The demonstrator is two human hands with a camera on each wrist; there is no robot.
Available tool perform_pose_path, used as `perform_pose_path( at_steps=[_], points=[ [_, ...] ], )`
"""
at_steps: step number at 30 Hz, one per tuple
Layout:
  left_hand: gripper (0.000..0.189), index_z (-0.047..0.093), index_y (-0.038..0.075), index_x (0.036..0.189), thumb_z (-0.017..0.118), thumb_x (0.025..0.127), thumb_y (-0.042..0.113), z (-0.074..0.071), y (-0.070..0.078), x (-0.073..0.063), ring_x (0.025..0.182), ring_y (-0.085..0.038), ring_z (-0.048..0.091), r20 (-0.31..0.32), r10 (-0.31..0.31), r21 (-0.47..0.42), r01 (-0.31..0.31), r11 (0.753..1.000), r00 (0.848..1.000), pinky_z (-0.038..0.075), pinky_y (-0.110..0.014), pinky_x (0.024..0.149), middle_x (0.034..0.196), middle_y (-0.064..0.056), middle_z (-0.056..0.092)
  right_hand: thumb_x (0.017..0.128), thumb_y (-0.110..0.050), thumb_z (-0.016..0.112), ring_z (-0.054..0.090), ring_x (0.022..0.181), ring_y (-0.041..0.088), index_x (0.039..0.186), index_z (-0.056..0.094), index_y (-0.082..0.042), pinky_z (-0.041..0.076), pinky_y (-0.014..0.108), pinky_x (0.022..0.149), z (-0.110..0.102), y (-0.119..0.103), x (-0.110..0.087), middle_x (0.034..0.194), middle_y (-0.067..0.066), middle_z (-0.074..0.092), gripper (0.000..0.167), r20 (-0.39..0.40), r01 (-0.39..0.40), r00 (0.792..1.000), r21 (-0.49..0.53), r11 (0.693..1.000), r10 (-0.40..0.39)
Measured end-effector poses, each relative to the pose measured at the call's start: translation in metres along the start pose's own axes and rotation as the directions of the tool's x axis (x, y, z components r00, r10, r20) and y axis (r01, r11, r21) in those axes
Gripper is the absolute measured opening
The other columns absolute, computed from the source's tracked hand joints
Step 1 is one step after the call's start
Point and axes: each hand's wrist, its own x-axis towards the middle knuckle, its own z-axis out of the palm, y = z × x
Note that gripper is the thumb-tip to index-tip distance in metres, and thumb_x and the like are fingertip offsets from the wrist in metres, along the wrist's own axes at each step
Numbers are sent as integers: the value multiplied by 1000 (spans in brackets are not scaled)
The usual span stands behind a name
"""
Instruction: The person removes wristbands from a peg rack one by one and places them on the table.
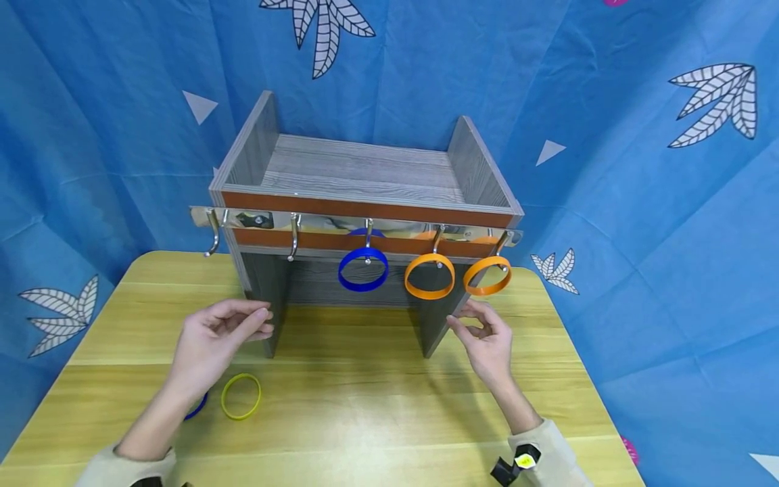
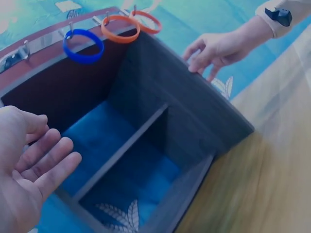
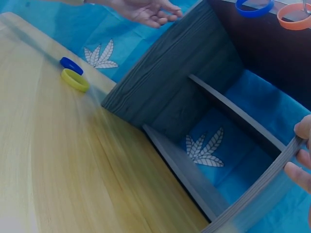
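Observation:
In the head view a grey wood-grain shelf (image 1: 365, 166) stands on the table, with a metal hook rail (image 1: 389, 226) across its front. A blue wristband (image 1: 363, 287) and two orange wristbands, one at the middle right (image 1: 429, 295) and one at the end (image 1: 487, 291), hang from its hooks. My left hand (image 1: 222, 325) is beside the left side panel, fingers loosely bent with nothing between them; whether it touches the panel I cannot tell. With thumb and fingers, my right hand (image 1: 487, 338) pinches the front edge of the right side panel (image 3: 262, 182).
A yellow wristband (image 1: 241, 415) lies on the wooden table (image 1: 365, 419) at the front left. Next to it a blue wristband (image 1: 196, 408) is partly hidden by my left forearm. A blue patterned cloth (image 1: 639, 203) hangs behind. The two left hooks hold no band.

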Motion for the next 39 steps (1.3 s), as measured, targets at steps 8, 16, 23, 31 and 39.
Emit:
perform_pose_path(
  at_steps=[8,16,23,31,39],
  points=[
    [15,70,-16,110,66,99,-8,25,11,14,82,-10,80,-17,118,-27,-118,993,993,70,-28,77,97,3,82,85,23,71,73,93,3,118,68,15,67,16,72,1,0,1,103,-10,75,33,-4,0,1000,7,1000,0],
    [12,71,-15,107,65,97,-13,44,18,25,85,-10,80,-12,222,-142,-221,965,975,70,-27,79,99,3,83,85,23,71,73,95,2,118,67,16,67,16,73,3,0,0,104,-11,75,34,-4,0,1000,-4,1000,0],
    [10,71,-17,104,67,95,-14,63,23,32,83,-11,80,-82,239,-184,-250,951,968,70,-28,78,96,1,82,85,24,71,74,95,4,118,67,16,67,16,72,1,2,1,104,-9,76,34,-6,-3,1000,9,1000,3],
    [11,71,-18,104,68,95,-12,78,26,40,81,-9,79,-117,260,-161,-276,947,959,70,-28,77,92,2,81,85,24,71,74,95,3,119,66,17,67,16,73,0,4,2,105,-10,75,35,6,7,1000,6,1000,-7],
    [14,68,-23,105,68,95,-13,89,27,47,79,-8,78,-125,272,-179,-291,940,954,70,-27,76,91,3,81,85,24,71,74,95,3,118,67,16,66,15,73,-1,5,1,104,-10,76,34,5,16,1000,3,1000,-16]
  ],
)
